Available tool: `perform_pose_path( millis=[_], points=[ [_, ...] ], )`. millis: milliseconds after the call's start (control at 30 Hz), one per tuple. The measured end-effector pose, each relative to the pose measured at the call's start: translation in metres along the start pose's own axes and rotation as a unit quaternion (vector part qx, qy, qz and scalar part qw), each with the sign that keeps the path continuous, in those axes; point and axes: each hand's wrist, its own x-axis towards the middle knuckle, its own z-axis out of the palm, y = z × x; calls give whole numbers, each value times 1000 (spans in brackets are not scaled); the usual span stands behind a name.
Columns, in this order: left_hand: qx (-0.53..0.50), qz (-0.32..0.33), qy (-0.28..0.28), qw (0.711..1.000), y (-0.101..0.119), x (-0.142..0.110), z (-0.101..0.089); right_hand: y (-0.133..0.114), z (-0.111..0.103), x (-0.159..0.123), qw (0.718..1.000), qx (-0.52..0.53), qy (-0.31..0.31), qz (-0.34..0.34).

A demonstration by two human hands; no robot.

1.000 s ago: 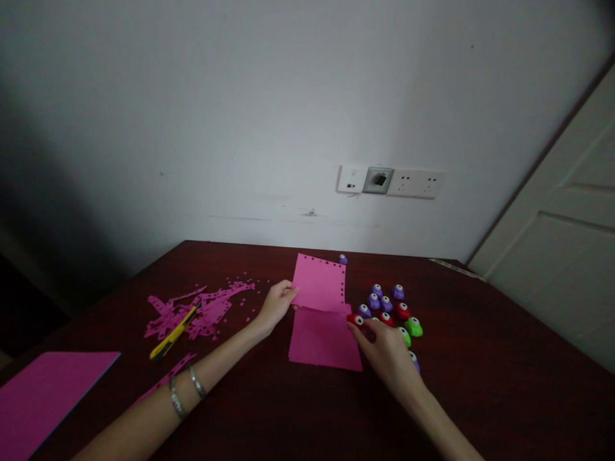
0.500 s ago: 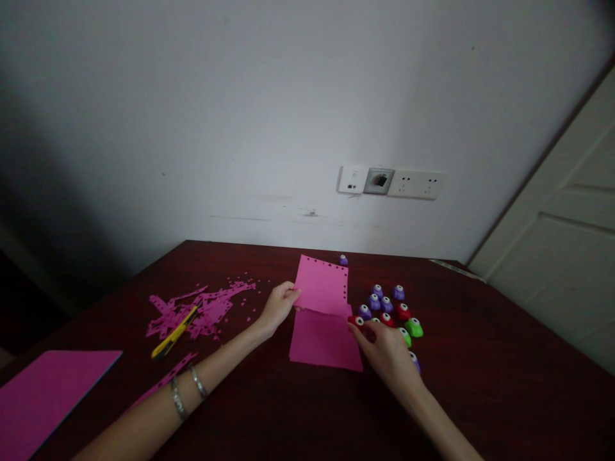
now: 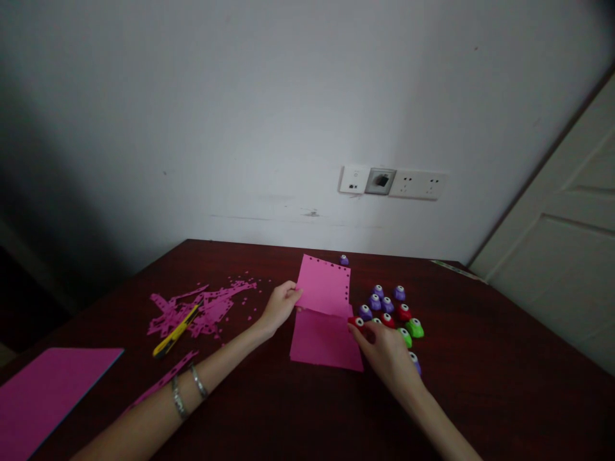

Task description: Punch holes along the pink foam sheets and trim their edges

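The holed paper (image 3: 323, 287) is being pinched at its eight-o'clock edge by the left hand (image 3: 279, 305); at its four o'clock, the red punch (image 3: 354, 321) is being gripped by the right hand (image 3: 388, 353). Probably light and easily creased, the paper is being sensibly held by its margin.
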Motion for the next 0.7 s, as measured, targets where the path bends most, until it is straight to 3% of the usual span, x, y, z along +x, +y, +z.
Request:
perform_pose_path(
  millis=[700],
  points=[
    [7,17,-5,1000,-4,1,-1,0,1,1,1000,-7,-13,17]
  ],
)
